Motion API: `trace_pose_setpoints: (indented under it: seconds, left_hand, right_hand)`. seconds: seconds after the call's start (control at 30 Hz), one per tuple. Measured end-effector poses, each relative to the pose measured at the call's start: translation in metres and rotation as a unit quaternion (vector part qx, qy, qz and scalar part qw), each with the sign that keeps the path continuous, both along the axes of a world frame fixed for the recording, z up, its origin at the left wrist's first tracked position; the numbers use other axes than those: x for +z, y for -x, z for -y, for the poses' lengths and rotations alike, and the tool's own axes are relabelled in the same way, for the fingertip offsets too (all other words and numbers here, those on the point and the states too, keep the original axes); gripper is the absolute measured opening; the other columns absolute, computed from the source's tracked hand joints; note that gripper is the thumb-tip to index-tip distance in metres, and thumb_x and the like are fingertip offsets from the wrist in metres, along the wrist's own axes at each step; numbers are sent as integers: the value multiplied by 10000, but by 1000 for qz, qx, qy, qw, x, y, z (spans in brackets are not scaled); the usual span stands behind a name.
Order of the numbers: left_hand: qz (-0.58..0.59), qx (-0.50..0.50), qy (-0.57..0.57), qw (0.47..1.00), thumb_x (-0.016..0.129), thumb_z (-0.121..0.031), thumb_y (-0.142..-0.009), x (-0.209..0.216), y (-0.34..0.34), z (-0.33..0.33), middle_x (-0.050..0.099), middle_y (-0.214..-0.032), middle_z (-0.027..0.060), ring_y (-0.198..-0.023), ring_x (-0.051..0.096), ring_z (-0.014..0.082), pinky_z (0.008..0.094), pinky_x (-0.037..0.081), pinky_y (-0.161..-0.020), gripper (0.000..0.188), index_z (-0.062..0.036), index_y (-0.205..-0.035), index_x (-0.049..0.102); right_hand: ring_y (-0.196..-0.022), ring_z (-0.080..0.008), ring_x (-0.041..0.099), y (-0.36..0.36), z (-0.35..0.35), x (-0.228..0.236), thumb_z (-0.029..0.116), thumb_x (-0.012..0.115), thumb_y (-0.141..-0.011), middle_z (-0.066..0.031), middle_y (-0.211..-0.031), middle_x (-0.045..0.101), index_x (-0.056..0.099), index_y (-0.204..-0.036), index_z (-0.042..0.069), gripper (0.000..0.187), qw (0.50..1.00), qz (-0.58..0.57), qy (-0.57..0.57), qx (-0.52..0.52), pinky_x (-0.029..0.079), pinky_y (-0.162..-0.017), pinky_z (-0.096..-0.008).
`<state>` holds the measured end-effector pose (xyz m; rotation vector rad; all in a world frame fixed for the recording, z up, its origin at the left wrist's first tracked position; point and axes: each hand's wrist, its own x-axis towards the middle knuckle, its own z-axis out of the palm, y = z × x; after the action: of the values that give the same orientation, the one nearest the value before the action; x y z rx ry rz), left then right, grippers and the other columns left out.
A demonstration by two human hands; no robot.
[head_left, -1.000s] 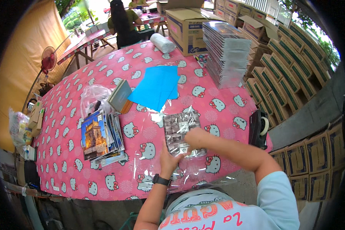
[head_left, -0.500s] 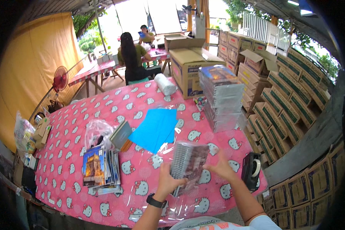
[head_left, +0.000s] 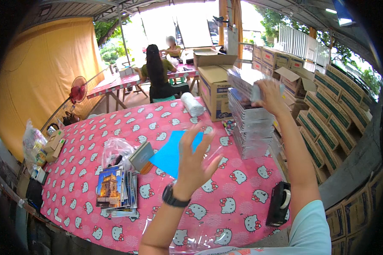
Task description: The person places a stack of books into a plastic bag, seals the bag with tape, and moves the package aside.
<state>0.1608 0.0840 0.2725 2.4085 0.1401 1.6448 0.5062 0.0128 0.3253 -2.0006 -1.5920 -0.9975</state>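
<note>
While right fingers (head_left: 263, 85) grip its near side, notebook (head_left: 241, 80) lies over stack (head_left: 252, 129).

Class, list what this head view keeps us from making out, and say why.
1. Head view: the grip of the right hand on the booklet, blurred by motion.
2. Head view: part of the blue sheets, hidden behind the left hand.
3. Head view: contents of the large carton, hidden by its walls.
</note>
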Motion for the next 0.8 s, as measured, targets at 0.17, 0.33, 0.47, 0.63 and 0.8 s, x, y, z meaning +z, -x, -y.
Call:
trace_pose_setpoints:
  seconds: [0.17, 0.33, 0.47, 0.63, 0.8]
  left_hand:
    - [-108, 106, 219, 964, 718, -203, -698, -127, 107, -12, 364, -1332, 159, -1216, 359, 333, 440, 311, -993, 526, -85, -1171, 521]
    - [-432, 156, 245, 854, 604, -423, -775, -257, 160, 42, 286, -1419, 131, -1307, 247, 351, 592, 226, -995, 623, -141, -1301, 426]
    - [-504, 218, 203, 811, 522, -503, -812, -292, 173, 40, 194, -1481, 75, -1352, 171, 334, 646, 134, -1005, 709, -190, -1401, 282]
    - [-488, 269, 218, 801, 515, -509, -813, -283, 166, -7, 191, -1478, 105, -1349, 160, 359, 632, 122, -1020, 718, -192, -1408, 267]
    - [-488, 222, 175, 826, 493, -512, -830, -290, 173, 13, 190, -1471, 147, -1347, 149, 384, 617, 122, -1027, 708, -137, -1396, 288]
  right_hand:
    - [-1205, -311, 388, 2, -10, -21, 399, 720, -686, -102, -1234, 495, 428, -1285, 153, 711, 997, 5, 61, -52, 233, -1029, -515]
    - [-1226, -332, 381, 84, -6, -35, 331, 674, -747, -130, -1289, 468, 436, -1275, 124, 615, 997, 1, -55, -48, 243, -1027, -527]
    - [-1240, -331, 375, 213, 50, -171, 176, 630, -738, -155, -1278, 471, 449, -1293, 121, 586, 940, -247, 213, 99, 298, -1016, -434]
    - [-1344, -323, 196, 270, 85, -329, 532, 544, -784, -100, -1461, 233, 319, -1383, 216, 714, 898, -241, 364, 59, 124, -1028, -627]
    - [-1354, -312, 184, 239, 72, -336, 538, 551, -769, -72, -1472, 222, 315, -1387, 245, 723, 892, -240, 367, 111, 111, -1038, -619]
